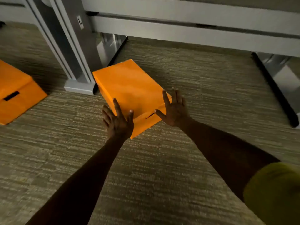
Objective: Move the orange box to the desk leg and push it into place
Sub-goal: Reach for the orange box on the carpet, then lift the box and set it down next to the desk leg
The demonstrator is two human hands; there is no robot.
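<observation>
Both splayed hands, left hand (117, 121) and right hand (174, 109), frame the smooth rectangular orange box (129, 88).

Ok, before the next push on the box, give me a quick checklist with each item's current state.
1. Box on the carpet: ok.
2. Far left corner near the desk leg foot: ok; touching or not, cannot tell.
3. Box squared to the leg: not ok, it sits at an angle.
4. Left hand open at the near left corner: ok; contact, cannot tell.
5. Right hand open at the near right corner: ok; contact, cannot tell.
6. Second box left of the leg, out of the way: ok.
</observation>
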